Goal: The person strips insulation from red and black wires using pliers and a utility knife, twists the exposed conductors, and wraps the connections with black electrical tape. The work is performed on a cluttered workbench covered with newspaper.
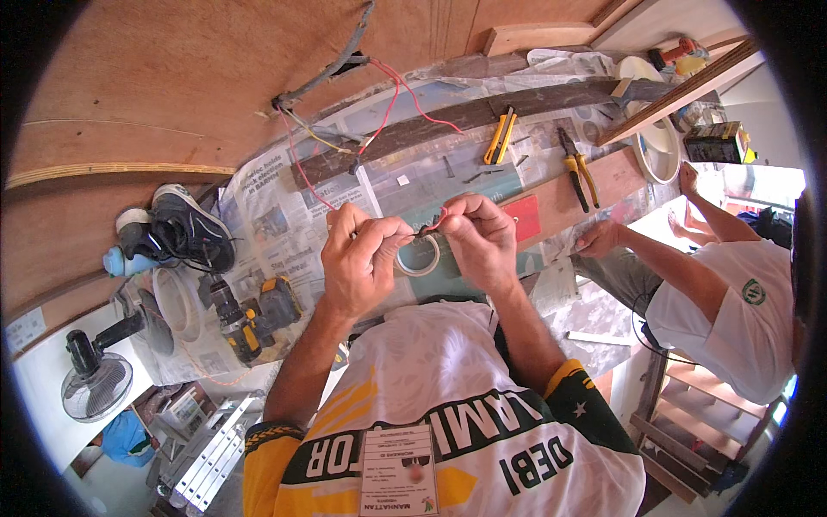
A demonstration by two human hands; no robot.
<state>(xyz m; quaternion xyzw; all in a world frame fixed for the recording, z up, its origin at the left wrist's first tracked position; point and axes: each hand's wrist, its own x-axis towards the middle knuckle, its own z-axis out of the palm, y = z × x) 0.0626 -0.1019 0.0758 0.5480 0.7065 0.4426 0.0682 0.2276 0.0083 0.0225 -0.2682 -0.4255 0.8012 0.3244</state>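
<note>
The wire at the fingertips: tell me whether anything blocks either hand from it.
Nothing visible does: the left hand and right hand both pinch the wire, and the pale ring shows just below it, not in between.

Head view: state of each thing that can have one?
Left hand: closed, fingertips pinching the red wire.
Right hand: closed, fingertips pinching the red wire.
Red wire: held between both hands, bent near the right fingertips.
Pliers: lying down, handles apart.
Utility knife: lying down, blade position unclear.
Drill: lying down, not held.
Shoes: not worn.
Fan: spinning or still, cannot tell.
</note>
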